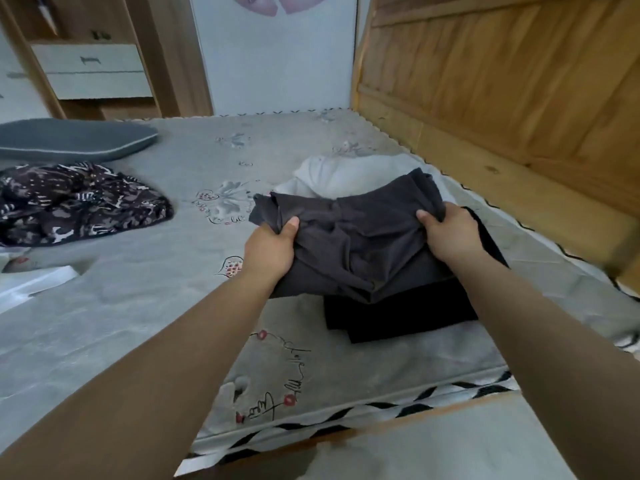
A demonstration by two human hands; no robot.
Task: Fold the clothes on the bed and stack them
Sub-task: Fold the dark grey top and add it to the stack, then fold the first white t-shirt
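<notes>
Nearby, wooden panelling [502, 81] borders the grey embroidered bedspread [138, 299].

Soft, even daylight, faint shadows, strong wide-angle bending at edges, perhaps slight overall blur.

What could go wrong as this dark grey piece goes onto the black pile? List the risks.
1. The dark grey garment is bunched and wrinkled between the left hand and right hand; set down like this, it may land lumpy or unfold.
2. The folded black stack beneath looks narrower than the garment, so edges may overhang and the pile may lean.
3. The white cloth lies right behind; the far edge could catch it.
</notes>
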